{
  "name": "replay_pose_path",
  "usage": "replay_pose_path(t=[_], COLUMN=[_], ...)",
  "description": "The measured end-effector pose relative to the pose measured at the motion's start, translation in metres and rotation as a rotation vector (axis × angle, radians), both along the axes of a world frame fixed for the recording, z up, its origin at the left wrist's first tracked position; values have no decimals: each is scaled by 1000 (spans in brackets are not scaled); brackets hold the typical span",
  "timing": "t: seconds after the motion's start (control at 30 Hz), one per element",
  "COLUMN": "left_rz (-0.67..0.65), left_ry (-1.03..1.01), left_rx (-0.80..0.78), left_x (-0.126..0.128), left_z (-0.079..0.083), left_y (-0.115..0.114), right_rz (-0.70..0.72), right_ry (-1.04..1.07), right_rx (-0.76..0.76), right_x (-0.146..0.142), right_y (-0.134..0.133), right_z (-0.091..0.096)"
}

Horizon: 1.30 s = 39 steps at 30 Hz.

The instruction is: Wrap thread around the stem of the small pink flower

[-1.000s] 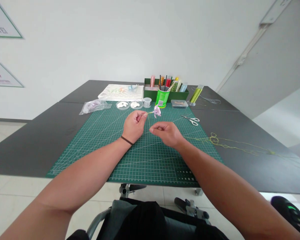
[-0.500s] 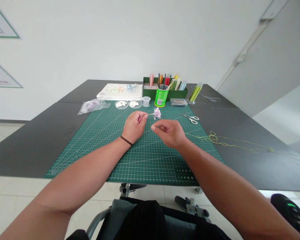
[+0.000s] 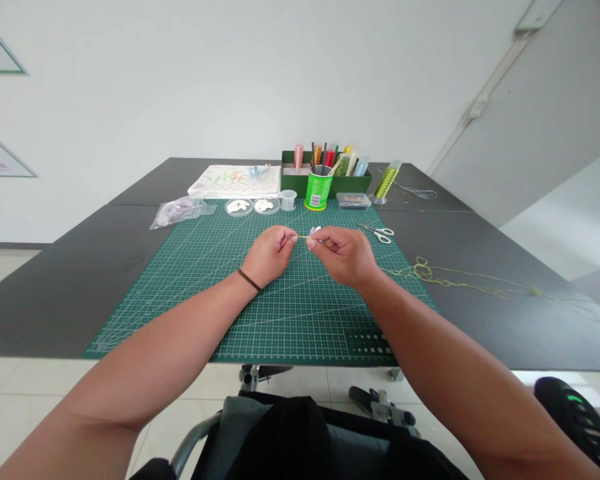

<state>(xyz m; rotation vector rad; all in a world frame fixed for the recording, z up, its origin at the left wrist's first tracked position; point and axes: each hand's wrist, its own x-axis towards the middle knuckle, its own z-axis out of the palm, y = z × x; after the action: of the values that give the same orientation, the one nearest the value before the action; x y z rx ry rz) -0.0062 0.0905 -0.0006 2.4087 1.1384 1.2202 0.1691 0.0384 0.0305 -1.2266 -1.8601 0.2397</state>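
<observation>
Left hand (image 3: 270,253) is curled into a loose fist, thumb and forefinger pinched on a thin wire (image 3: 303,237), with a black band (image 3: 249,280) round the wrist. Right hand (image 3: 345,255) sits just beside it, fingertips nearly meeting the left ones. It's pinched shut on that same wire, right where the little flower (image 3: 314,231) starts. The flower is pale lilac-white and pokes up just above the right fingertips, so it's held in the air between both hands, over the far half of the green cutting mat (image 3: 205,287). Can't make out how the wire runs under the fingers, it's too small

Going outward, scissors (image 3: 380,233) with white handles lie on the mat just right of the right hand, near the mat's far right corner. Off the mat's right edge, a tangle of yellow-green string (image 3: 430,273) trails across the dark table (image 3: 105,267) toward the right.

Along the mat's far edge, left to right:
- a crumpled plastic bag (image 3: 180,211)
- two round clear dishes (image 3: 239,207) with white bits in them
- a small clear cup (image 3: 288,199)
- a green cup (image 3: 319,189) stuffed with sticks
- a flat clear box (image 3: 354,200)

Behind those there's a white board (image 3: 235,180) and a dark green box (image 3: 350,185) holding tubes of beads. A green spool (image 3: 385,181) stands upright just to the right of the green box
</observation>
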Motion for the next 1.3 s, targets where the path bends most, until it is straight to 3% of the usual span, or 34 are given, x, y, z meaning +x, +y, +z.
replay_pose_path(t=[0.57, 0.83, 1.3], left_rz=[-210, -248, -228], left_ry=[94, 86, -68], left_rx=[-126, -151, -151], left_x=[0, -1, -1], left_z=[5, 8, 10], left_y=[-7, -9, -13], right_rz=[-116, -133, -3], right_ry=[92, 138, 273], right_rx=[-32, -126, -353], right_x=[20, 21, 26], right_y=[22, 31, 48], right_z=[-3, -9, -29])
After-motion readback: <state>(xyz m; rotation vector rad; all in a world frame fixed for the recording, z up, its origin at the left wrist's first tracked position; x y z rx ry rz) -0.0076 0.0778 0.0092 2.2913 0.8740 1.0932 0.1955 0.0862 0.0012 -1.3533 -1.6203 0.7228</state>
